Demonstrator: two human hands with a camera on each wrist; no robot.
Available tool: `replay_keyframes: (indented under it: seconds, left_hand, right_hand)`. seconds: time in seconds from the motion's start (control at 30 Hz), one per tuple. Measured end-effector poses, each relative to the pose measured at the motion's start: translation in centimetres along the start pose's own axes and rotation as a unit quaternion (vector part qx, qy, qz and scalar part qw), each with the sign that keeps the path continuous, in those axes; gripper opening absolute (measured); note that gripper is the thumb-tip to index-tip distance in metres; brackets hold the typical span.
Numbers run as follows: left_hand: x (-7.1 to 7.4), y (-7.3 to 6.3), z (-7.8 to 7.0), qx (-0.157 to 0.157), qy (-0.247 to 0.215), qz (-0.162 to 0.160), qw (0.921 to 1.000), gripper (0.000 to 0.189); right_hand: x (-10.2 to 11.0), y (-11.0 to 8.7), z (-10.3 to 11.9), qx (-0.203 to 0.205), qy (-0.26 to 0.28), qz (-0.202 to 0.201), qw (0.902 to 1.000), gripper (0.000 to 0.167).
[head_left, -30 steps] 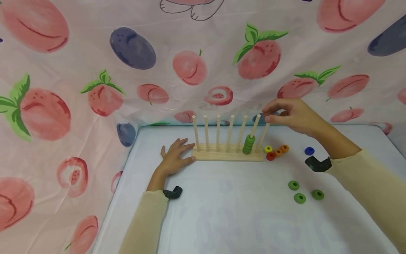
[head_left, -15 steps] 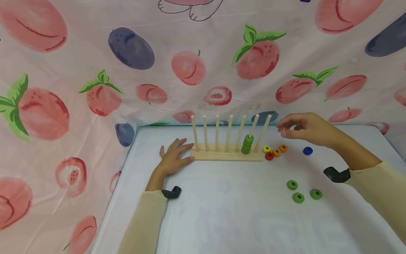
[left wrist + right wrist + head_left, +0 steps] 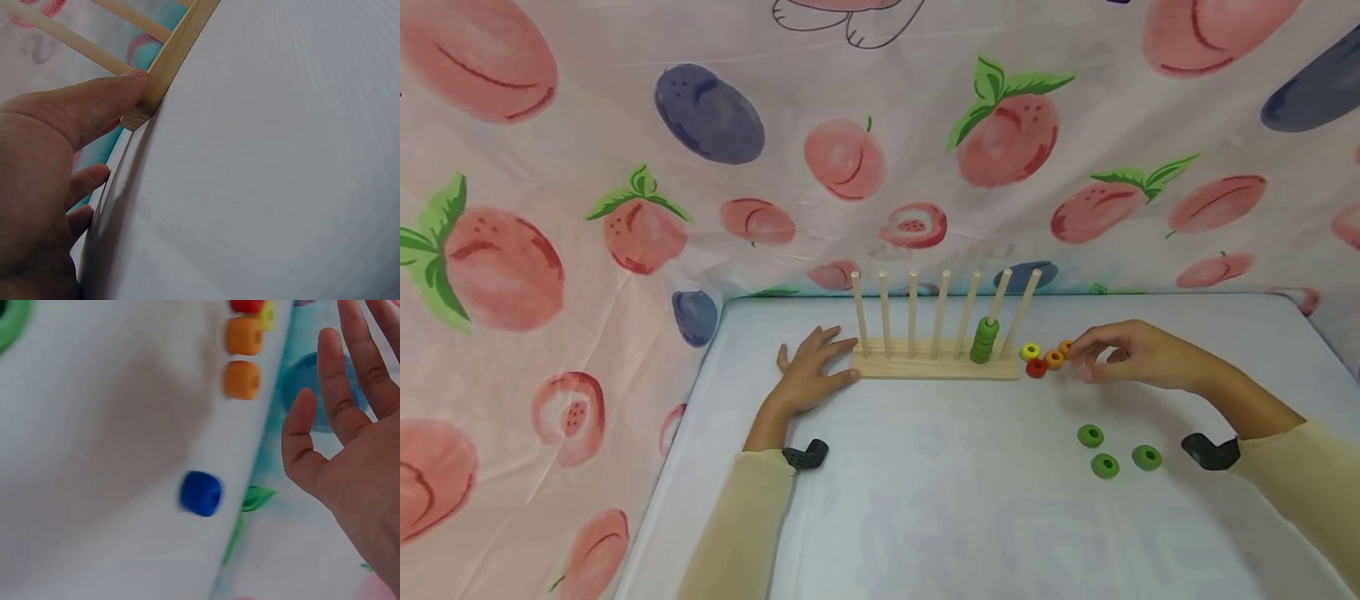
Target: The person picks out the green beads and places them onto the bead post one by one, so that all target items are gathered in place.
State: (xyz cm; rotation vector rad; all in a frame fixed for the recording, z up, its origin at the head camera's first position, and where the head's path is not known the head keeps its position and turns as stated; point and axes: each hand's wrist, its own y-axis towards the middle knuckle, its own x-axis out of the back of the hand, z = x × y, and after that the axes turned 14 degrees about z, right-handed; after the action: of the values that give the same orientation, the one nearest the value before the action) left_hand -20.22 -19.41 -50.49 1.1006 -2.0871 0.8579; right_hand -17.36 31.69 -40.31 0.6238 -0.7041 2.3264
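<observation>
A wooden peg rack [image 3: 936, 364] with several upright pegs stands at the back of the table, a stack of green beads [image 3: 984, 340] on its second peg from the right. My left hand [image 3: 811, 371] holds the rack's left end between thumb and forefinger, the other fingers spread. In the left wrist view the thumb [image 3: 128, 87] lies on the base's edge. My right hand [image 3: 1131, 357], fingers loosely bent and holding nothing, hovers beside the orange beads [image 3: 1054, 359]. Under it lies a blue bead [image 3: 200, 494], hidden in the head view.
A yellow bead [image 3: 1030, 352] and a red bead [image 3: 1036, 368] lie by the rack's right end. Nearer the front right are three loose green beads [image 3: 1105, 466]. A fruit-print cloth [image 3: 842, 158] hangs behind the white table [image 3: 925, 483].
My right hand has come away from the rightmost peg, moved right and then down toward the table, over the blue bead. The left hand stays at the rack's end.
</observation>
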Motion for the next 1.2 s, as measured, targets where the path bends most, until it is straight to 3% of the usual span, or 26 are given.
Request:
replay_keyframes:
  seconds: [0.2, 0.43, 0.8, 1.2]
  left_hand:
    - [0.0, -0.1, 0.0, 0.0, -0.003, -0.002, 1.0, 0.063]
    - [0.0, -0.2, 0.0, 0.0, -0.002, -0.003, 1.0, 0.063]
    - [-0.1, 0.0, 0.2, 0.002, -0.003, 0.001, 1.0, 0.063]
    - [0.0, -0.1, 0.0, -0.001, -0.004, 0.0, 1.0, 0.063]
  right_hand:
    - [-1.3, -0.4, -2.4, -0.02, 0.028, 0.039, 0.9986, 0.029]
    - [-2.4, -0.6, -4.2, -0.045, 0.0, 0.072, 0.9964, 0.027]
    - [-3.3, -1.0, -4.8, -0.037, 0.0, 0.114, 0.9928, 0.031]
    - [-3.6, -1.1, -5.3, -0.053, -0.014, 0.134, 0.9895, 0.032]
